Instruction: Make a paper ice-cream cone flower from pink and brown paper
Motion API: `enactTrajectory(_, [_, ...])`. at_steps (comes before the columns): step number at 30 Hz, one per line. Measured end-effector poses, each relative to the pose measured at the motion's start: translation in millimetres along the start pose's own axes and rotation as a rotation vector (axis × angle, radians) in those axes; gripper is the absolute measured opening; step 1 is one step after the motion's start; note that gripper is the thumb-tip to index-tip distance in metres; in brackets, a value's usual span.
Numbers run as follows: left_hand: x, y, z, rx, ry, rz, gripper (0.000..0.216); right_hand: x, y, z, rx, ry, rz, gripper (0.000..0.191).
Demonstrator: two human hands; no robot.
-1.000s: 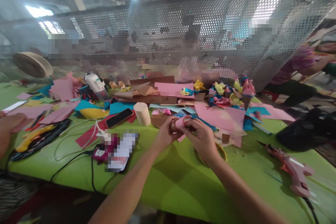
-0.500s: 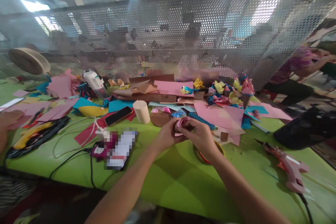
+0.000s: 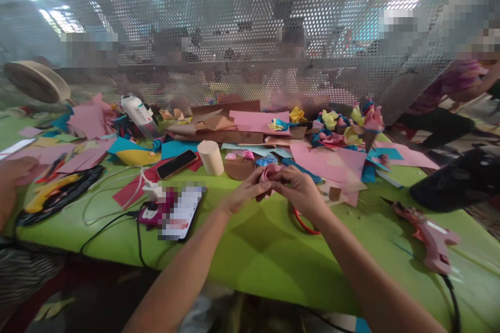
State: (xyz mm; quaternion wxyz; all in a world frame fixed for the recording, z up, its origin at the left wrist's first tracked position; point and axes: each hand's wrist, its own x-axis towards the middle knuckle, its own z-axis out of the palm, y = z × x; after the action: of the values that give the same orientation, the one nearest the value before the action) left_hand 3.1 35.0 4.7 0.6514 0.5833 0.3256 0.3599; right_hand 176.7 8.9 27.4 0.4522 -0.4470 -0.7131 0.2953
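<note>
I saw the pink paper roll (image 3: pixel 269 173) wound tighter than a second before; fingers of left hand (image 3: pixel 245 193) and right hand (image 3: pixel 301 192) pinched it.

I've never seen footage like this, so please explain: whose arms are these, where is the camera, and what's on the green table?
No machine here: a person works with bare hands, and the camera sits on that person's head, looking forward and down, so both arms reach in from below. The left hand and right hand together pinch a small rolled pink paper above the green table. On it lie coloured paper scraps, a phone, a beige cardboard tube and a pink glue gun. The hand at the far left edge belongs to someone else.
</note>
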Motion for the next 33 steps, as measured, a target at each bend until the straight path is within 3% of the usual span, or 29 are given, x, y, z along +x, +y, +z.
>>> enactTrajectory(9, [1, 5, 6, 0.021, 0.046, -0.048, 0.058, 3, 8, -2, -0.190, -0.012, -0.125, 0.017])
enactTrajectory(19, [0, 7, 4, -0.081, 0.056, -0.086, 0.074, 3, 9, -9, -0.100, -0.017, -0.222, 0.018])
enactTrajectory(26, [2, 5, 2, -0.126, -0.015, -0.070, 0.070, 2, 5, -14, -0.124, -0.055, -0.292, 0.019])
enactTrajectory(33, [-1, 7, 1, -0.052, -0.010, -0.079, 0.074, 1, 8, -13, -0.157, -0.079, -0.292, 0.004])
